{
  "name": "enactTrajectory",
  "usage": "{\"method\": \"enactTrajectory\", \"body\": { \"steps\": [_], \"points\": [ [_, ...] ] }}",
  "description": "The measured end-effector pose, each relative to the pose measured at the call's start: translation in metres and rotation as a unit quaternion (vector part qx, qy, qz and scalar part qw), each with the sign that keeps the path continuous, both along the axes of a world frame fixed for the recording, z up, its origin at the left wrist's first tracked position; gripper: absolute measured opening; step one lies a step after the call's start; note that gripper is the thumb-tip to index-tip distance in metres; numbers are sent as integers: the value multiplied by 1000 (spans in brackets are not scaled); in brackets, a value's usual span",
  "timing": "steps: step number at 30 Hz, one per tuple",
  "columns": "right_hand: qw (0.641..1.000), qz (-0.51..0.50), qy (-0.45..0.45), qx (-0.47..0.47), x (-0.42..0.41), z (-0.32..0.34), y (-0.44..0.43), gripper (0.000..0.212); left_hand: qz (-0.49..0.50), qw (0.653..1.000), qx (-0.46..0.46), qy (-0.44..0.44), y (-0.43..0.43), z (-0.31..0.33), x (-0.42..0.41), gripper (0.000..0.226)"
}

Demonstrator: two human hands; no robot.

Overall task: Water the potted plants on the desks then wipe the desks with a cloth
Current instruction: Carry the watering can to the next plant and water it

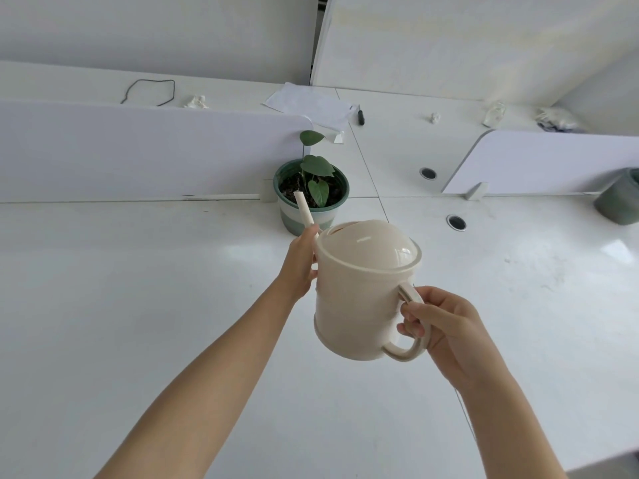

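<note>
A cream watering can (359, 299) is held tilted above the white desk (138, 305). The right hand (446, 326) curls around its handle; the left hand (302, 262) steadies the base of the spout (304, 210). Just beyond the left hand, the spout tip reaches over the soil of a green potted plant (311, 191) (a few broad leaves). Another green pot (620, 198) sits far right of the hands.

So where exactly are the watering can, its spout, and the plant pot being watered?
watering can (359, 305): head view, on the cream body below the domed lid.
spout (304, 209): head view, midway along the thin tube above the left hand.
plant pot (294, 216): head view, on the striped green outer wall.
</note>
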State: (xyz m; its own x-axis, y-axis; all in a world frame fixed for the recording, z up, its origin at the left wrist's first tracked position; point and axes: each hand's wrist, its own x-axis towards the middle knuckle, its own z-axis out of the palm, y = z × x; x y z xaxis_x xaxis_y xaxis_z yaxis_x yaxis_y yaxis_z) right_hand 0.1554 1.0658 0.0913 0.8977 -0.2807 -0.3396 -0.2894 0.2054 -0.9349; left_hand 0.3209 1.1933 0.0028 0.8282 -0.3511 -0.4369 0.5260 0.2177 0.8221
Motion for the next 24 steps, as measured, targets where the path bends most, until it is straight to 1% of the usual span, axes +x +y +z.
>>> {"method": "enactTrajectory", "body": {
  "steps": [3, 7, 13, 16, 20, 24],
  "points": [
    [1000, -5, -5, -3, -5, 2, -5, 4, -18, 1000, -12, -9, -9, -4, -1, 18],
    [1000, -24, -5, -5, -8, 5, -13, 19, -49, 999, -13, -17, -23, -2, 0, 22],
    [999, -40, -24, -11, 0, 13, -25, 20, -72, 997, -11, -32, -45, 19, 7, 24],
    [999, -40, -30, -20, 6, 18, -30, 20, -67, 997, -4, -27, -52, 27, 13, 24],
    [998, -39, -29, -29, 6, 18, -33, 20, -52, 998, -26, -25, -55, 17, 13, 24],
    [999, -38, -5, -28, -4, 11, -29, 19, -43, 999, -31, -10, -46, 5, 6, 26]
  ]
}}
